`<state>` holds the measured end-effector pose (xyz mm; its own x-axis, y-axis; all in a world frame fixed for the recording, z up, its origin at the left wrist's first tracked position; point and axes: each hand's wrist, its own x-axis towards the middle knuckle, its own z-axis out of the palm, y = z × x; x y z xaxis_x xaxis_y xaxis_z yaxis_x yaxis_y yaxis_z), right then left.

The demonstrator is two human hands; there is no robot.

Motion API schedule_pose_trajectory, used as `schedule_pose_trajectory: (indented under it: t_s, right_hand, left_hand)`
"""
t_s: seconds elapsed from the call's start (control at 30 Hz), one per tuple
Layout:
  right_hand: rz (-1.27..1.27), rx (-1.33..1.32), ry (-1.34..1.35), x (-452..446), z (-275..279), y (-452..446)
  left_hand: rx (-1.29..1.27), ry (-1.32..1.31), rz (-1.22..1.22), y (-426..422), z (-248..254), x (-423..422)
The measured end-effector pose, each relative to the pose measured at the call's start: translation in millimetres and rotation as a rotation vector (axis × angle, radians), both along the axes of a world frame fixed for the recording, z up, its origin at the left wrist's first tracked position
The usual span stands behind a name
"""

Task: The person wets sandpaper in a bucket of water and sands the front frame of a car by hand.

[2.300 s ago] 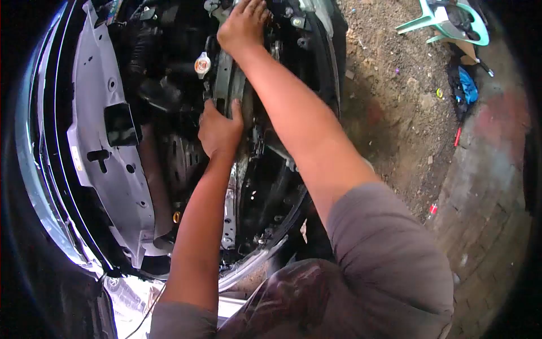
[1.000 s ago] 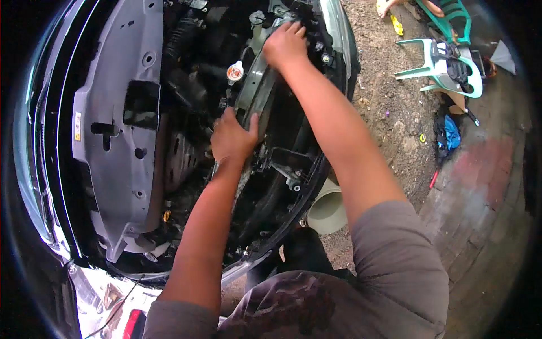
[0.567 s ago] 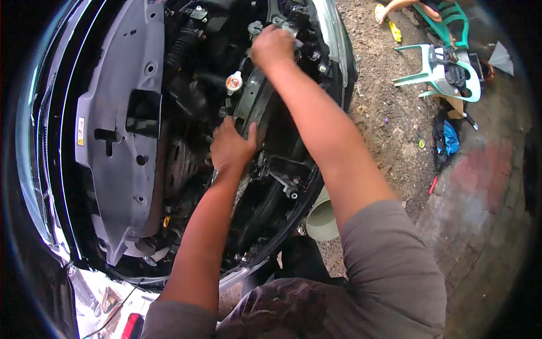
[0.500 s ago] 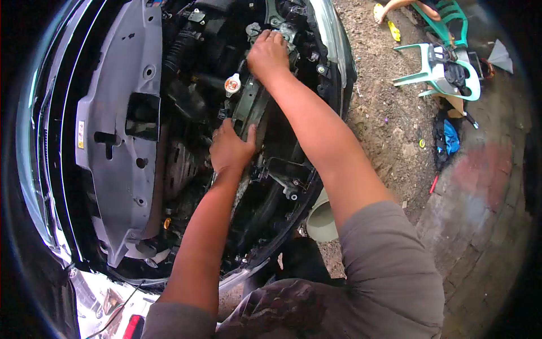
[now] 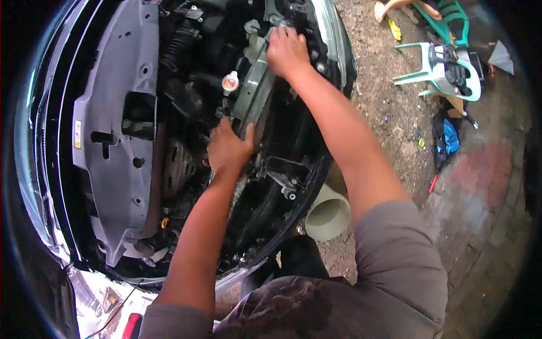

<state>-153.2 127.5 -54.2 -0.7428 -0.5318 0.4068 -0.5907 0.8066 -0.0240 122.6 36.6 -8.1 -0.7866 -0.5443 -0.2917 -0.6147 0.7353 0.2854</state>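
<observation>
In an open car engine bay, my left hand (image 5: 228, 148) is closed around the near part of a radiator (image 5: 251, 90), with the thumb on the front side and the fingers toward the engine. Farther along the same long metal part, the fingers of my right hand (image 5: 288, 52) curl over its far end; their tips are partly hidden. A round radiator cap (image 5: 230, 82) with a worn label sits just left of the radiator. Beside it run a ribbed black hose (image 5: 182, 46) and dark engine parts. A black bracket (image 5: 287, 175) lies to the right of my left hand.
A grey plastic cover (image 5: 116, 186) spans the left of the bay. On the ground are a beige round container (image 5: 328, 217), a green plastic chair (image 5: 420, 70) bearing a bag, a blue cloth (image 5: 450, 137) and a red tool (image 5: 433, 183). Another person's foot (image 5: 380, 11) shows at top right.
My right hand has moved to the right, and more of the radiator's top shows beside it. My left hand stays at nearly the same place. More of the beige container is visible.
</observation>
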Motion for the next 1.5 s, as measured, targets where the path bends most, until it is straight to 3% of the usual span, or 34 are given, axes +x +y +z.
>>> schedule_pose_trajectory:
  t_s: [0.07,0.2,0.23,0.27,0.37,0.47,0.5,0.73,0.87,1.0,1.13,1.2,1.27,1.4,1.5]
  right_hand:
    - [-0.026,0.157,-0.150,-9,20,-7]
    - [-0.071,0.163,-0.284,15,29,-3]
    - [-0.076,0.041,-0.049,19,16,-2]
    - [-0.072,0.044,-0.059,11,11,-5]
    - [-0.136,0.226,-0.343,-4,41,-23]
    - [-0.097,0.160,-0.282,13,30,-4]
    - [-0.071,0.095,-0.029,10,4,1]
    - [-0.139,0.246,-0.407,27,53,-8]
    - [-0.316,0.049,-0.400,13,9,-19]
    - [-0.490,0.074,-0.470,8,19,-37]
    - [-0.425,0.084,-0.569,16,38,-24]
    - [-0.442,-0.103,-0.657,4,38,-27]
    - [-0.464,-0.125,-0.572,15,34,-29]
    - [-0.342,0.094,-0.587,45,28,-17]
    - [-0.315,-0.072,-0.632,25,36,-16]
  left_hand:
    - [-0.004,-0.020,-0.007,5,0,4]
    - [-0.026,0.034,-0.015,1,-1,0]
    - [-0.023,0.035,-0.005,1,-1,-2]
    - [-0.020,0.017,-0.003,1,-2,-1]
    - [-0.012,-0.023,-0.001,1,3,1]
    - [-0.009,0.005,-0.006,-1,0,-3]
    - [-0.014,0.014,-0.003,1,-4,1]
    - [-0.037,0.051,0.002,-1,-2,-5]
    - [-0.039,0.007,0.013,2,-3,-2]
    - [-0.040,0.013,0.007,3,0,2]
    - [-0.037,0.033,-0.005,2,-2,1]
    - [-0.054,0.018,-0.006,0,-7,6]
    - [-0.061,0.042,-0.013,2,-5,2]
    - [-0.023,0.028,0.013,5,2,-1]
    - [-0.038,0.005,-0.001,3,0,5]
